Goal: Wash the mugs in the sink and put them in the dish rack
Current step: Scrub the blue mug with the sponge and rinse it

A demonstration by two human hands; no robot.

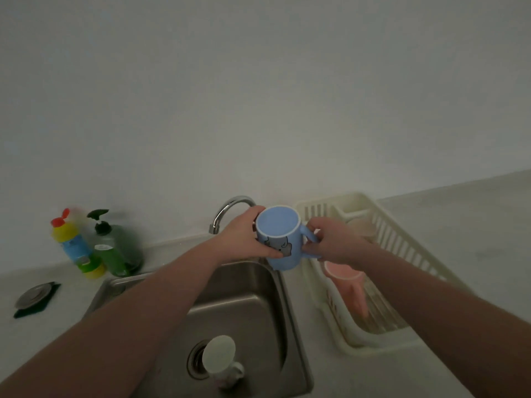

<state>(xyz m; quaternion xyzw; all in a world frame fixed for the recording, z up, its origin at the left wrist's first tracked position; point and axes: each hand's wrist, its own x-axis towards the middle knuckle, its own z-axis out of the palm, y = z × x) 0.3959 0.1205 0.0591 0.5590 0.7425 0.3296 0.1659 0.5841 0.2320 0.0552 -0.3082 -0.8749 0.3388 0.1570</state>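
Hands [244, 237] [333, 242] around blue mug [280, 245] above sink [247, 297]

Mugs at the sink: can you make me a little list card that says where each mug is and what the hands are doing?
blue mug: held up between sink and dish rack, opening toward camera
left hand: grips the blue mug's body
right hand: holds the blue mug's handle
pink mug: lying in the dish rack
white mug: in the sink, over the drain
faucet: no water visible
soap bottles: on the counter, left of the sink
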